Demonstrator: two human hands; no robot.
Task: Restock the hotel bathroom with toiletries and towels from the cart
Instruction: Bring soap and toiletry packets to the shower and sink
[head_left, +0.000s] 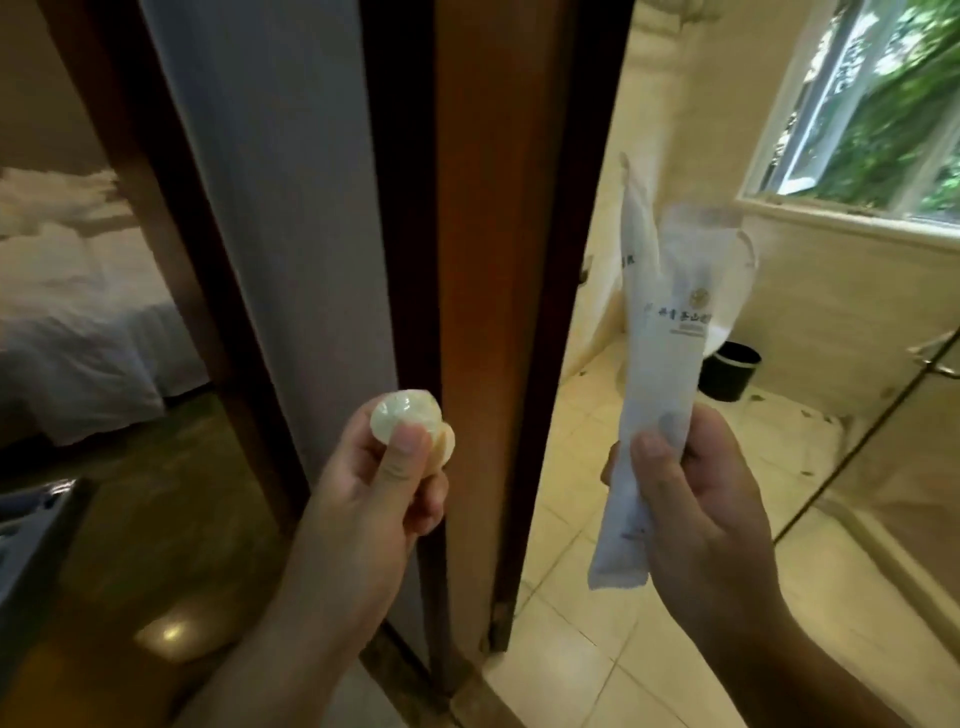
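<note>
Sachet (655, 395) stands upright, gripped by right hand (696, 499).

The left hand (374, 493) and right hand (696, 499) are bare. The left forearm (270, 649) and right forearm (810, 665) are uncovered to the frame edge. Thumbnails are short.

The tall brown wooden door frame (488, 260) looked glossy; the long white paper packet (644, 405) was matt; the cream floor tiles (587, 670) shone smooth.
</note>
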